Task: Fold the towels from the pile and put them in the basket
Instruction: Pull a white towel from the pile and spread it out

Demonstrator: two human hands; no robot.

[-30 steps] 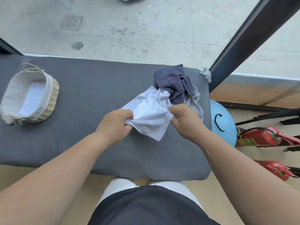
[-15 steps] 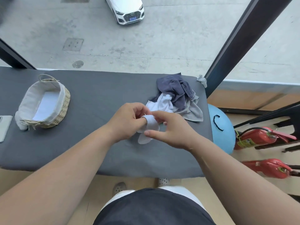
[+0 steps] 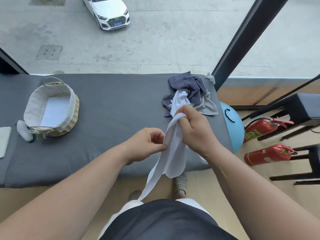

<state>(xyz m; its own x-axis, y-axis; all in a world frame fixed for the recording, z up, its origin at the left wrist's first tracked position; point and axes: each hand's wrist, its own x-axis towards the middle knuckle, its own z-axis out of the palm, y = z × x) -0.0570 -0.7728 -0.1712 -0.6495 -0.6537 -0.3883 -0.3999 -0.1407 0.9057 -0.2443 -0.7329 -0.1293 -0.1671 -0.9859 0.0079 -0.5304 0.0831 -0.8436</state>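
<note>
right hand [image 3: 194, 130] gripping white towel [image 3: 173, 153] above table [image 3: 112, 110], left hand [image 3: 145, 146] pinching its edge, pile [image 3: 187, 87] behind

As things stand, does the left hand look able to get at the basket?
Probably yes: only grey pad lies between the left hand and the basket. The hand is busy, though, pinching the white towel that the right hand also grips.

— What are you wearing?
— A dark top [image 3: 164, 220] over white bottoms [image 3: 131, 204]; arms bare down to my left hand [image 3: 147, 146] and right hand [image 3: 195, 130].
— Shoes?
— Pale clogs [image 3: 180, 183] dotted with round holes, below the table's [image 3: 103, 153] near edge
</note>
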